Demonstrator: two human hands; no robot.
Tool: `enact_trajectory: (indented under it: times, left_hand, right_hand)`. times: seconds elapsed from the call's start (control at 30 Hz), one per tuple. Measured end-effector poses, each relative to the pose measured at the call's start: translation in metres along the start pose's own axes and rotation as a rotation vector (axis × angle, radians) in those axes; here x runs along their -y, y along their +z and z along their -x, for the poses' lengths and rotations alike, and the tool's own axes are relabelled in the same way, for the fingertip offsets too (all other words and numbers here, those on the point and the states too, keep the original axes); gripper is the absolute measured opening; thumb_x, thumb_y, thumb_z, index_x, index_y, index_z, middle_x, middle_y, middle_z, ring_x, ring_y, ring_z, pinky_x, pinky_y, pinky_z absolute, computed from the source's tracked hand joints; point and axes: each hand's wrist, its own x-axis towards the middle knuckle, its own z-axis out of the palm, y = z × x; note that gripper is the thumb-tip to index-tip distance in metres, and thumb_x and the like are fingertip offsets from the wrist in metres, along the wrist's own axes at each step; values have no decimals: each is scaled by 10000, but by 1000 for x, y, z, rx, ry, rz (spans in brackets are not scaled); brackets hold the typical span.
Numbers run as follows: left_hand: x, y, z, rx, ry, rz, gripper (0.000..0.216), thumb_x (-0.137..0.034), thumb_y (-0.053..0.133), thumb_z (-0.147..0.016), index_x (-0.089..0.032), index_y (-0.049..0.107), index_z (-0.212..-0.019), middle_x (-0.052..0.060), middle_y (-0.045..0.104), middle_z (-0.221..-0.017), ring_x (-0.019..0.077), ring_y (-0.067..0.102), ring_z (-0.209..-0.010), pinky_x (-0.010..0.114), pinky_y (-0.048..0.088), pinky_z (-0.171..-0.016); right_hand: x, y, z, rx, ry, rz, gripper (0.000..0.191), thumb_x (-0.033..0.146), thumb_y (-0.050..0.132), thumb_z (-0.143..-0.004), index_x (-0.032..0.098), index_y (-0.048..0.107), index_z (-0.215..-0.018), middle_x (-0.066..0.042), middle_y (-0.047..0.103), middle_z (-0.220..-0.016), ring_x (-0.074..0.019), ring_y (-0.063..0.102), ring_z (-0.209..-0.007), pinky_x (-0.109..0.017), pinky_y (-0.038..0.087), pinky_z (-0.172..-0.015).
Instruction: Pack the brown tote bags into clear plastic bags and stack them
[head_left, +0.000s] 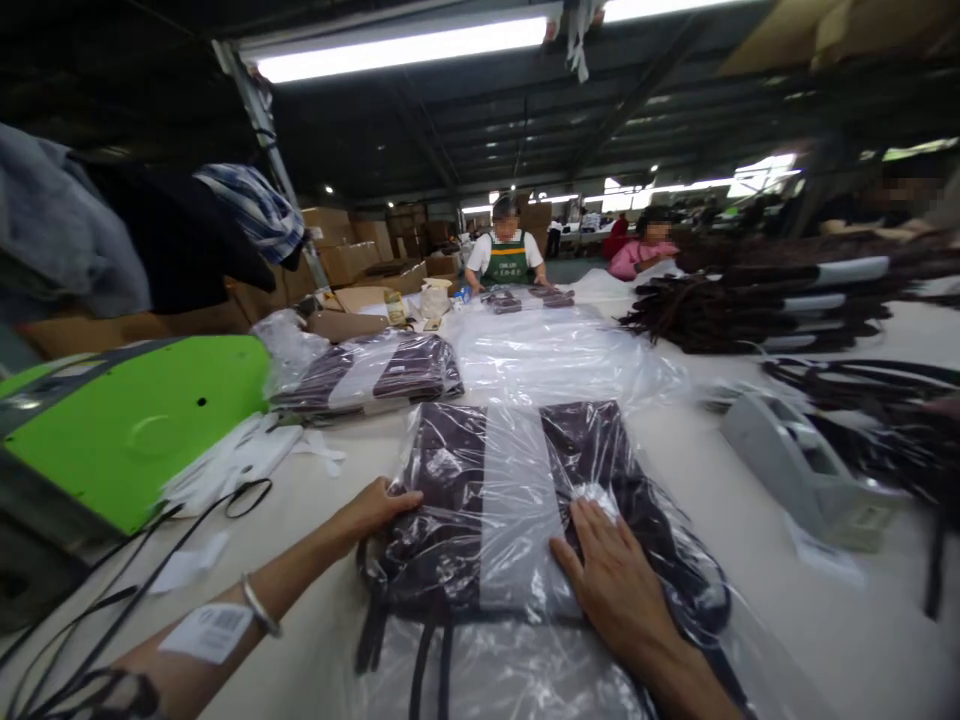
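In front of me on the table lies a clear plastic bag (517,500) holding a folded dark brown item with long straps and a pale band down its middle. My left hand (384,508) grips the bag's left edge, thumb on top and the other fingers partly hidden. A silver bangle and a barcode sticker (214,632) are on that forearm. My right hand (616,575) rests flat on the bag's right half, fingers stretched out. Loose film and dark straps (431,665) extend from the bag toward me.
Beyond lie another bagged brown bundle (375,370) and spread clear plastic sheets (555,350). A green machine (150,425) stands left, a grey tape dispenser (806,470) right. Brown stacks with pale bands (795,300) sit behind it. A co-worker in a green apron (508,260) stands across the table.
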Motion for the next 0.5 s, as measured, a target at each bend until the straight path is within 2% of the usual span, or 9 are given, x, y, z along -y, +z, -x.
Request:
enact_trajectory:
  times: [0.17,0.23,0.3,0.4,0.5]
  left_hand:
    - [-18,8,1,366,-200,247,576,-617,766,-655,-94,718,-892,142,770,-841,256,727,-745,318,577,-681]
    - [-27,17,7,399,-212,338,484,-537,789,-648,-105,728,-859,120,770,-795,240,720,-688,317,584,-661]
    - [-37,24,19,337,-179,417,382,-450,804,-620,-120,722,-793,90,758,-719,226,705,-626,310,584,-627]
    - [-56,25,46,197,-99,560,347,-439,762,-642,-128,711,-788,86,756,-722,245,713,-651,353,601,-660]
    - [-85,17,72,-55,111,571,378,-464,694,-709,-138,710,-900,76,761,-779,259,724,-724,379,609,-682]
  right_hand:
    - [11,-19,-3,63,52,-88,727,599,310,-966,83,435,-1464,-148,389,-1538,-307,319,-1454,-512,215,-1213]
    - [11,-24,-3,83,54,-127,721,589,322,-967,80,432,-1465,-150,383,-1541,-308,314,-1457,-516,210,-1214]
    - [8,-29,-2,102,57,-176,716,581,328,-968,76,425,-1468,-150,382,-1544,-304,304,-1462,-516,190,-1220]
    - [2,-39,0,143,57,-312,721,576,314,-974,69,394,-1482,-145,361,-1558,-283,276,-1475,-491,159,-1232]
    - [11,-54,3,205,10,-608,762,606,264,-977,64,335,-1508,-139,314,-1585,-250,259,-1483,-438,171,-1237]
